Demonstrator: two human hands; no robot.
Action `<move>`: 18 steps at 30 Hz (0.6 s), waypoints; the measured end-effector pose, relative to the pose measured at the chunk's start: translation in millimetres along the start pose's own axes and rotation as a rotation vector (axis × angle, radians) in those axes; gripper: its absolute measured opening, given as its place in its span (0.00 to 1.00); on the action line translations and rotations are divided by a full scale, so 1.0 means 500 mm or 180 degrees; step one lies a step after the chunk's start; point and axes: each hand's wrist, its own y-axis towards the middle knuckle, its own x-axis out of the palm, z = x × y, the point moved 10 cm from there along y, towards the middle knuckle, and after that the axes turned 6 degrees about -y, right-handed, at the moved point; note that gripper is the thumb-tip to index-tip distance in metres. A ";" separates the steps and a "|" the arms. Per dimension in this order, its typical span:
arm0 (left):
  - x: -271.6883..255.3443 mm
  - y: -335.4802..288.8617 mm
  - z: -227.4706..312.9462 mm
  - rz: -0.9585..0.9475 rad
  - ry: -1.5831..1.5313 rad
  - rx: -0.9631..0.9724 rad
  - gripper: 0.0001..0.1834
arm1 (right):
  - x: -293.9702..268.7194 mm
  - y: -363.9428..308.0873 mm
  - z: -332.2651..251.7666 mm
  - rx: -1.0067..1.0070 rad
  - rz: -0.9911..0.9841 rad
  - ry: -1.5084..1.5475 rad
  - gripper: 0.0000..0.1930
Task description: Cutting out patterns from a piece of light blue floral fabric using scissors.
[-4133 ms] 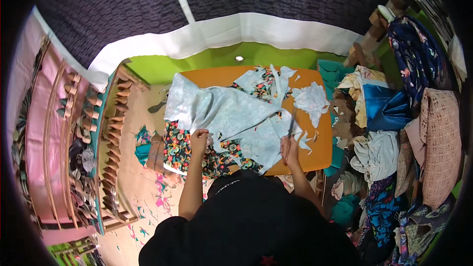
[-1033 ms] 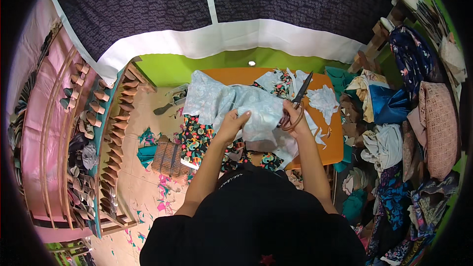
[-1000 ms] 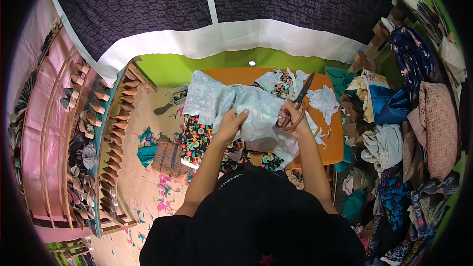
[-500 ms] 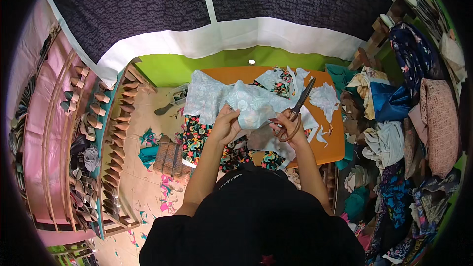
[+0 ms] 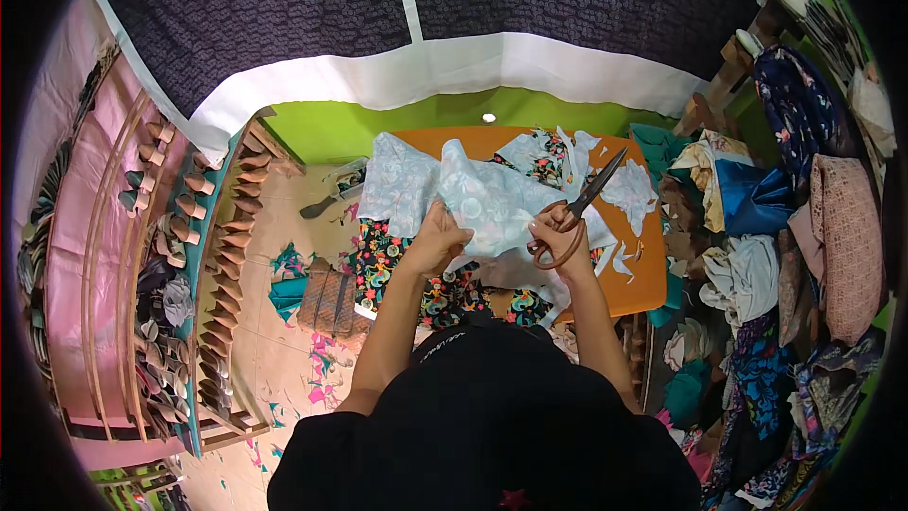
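A pale, faintly patterned piece of fabric [image 5: 482,197] is stretched between my hands above the table. My left hand [image 5: 437,244] is closed on its left side, thumb and fingers pressed together. With its thumb and fingertips my right hand [image 5: 567,238] pinches the fabric's right edge. The same hand also holds a pair of scissors [image 5: 602,180] with brown handles. Their dark blades point up and away to the right, clear of the held cloth. Beneath lies black fabric with a bright floral print [image 5: 383,270], partly covered by the pale piece.
Pale fabric scraps [image 5: 628,197] lie on the orange table [image 5: 629,289]. Wooden shoe lasts [image 5: 227,270] line a rack at left. Heaped cloth [image 5: 742,270] fills the right side. Coloured offcuts [image 5: 323,360] litter the floor, near a brown patterned bag [image 5: 331,303].
The held fabric has been pulled flatter, and its upper edge stands higher. My right hand has turned slightly, tilting the scissors further right. My left hand has shifted a little along the cloth.
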 end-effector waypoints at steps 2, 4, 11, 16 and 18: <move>0.017 -0.006 0.015 -0.0045 0.0164 -0.0050 0.39 | -0.013 0.002 0.006 -0.0144 0.0025 -0.0067 0.14; 0.026 -0.010 0.024 -0.0066 0.0321 -0.0092 0.40 | -0.010 0.000 -0.006 -0.0274 0.0028 -0.0138 0.14; 0.017 -0.014 -0.006 -0.0350 0.0648 -0.0434 0.34 | 0.023 -0.010 -0.012 0.0116 -0.0405 0.0013 0.16; 0.009 -0.014 -0.030 -0.0634 0.1189 -0.0623 0.30 | 0.038 -0.009 -0.029 -0.0242 -0.0455 -0.0086 0.17; 0.025 -0.023 -0.015 -0.0794 0.2071 -0.0531 0.19 | 0.033 -0.009 -0.037 -0.0240 -0.0288 0.0021 0.18</move>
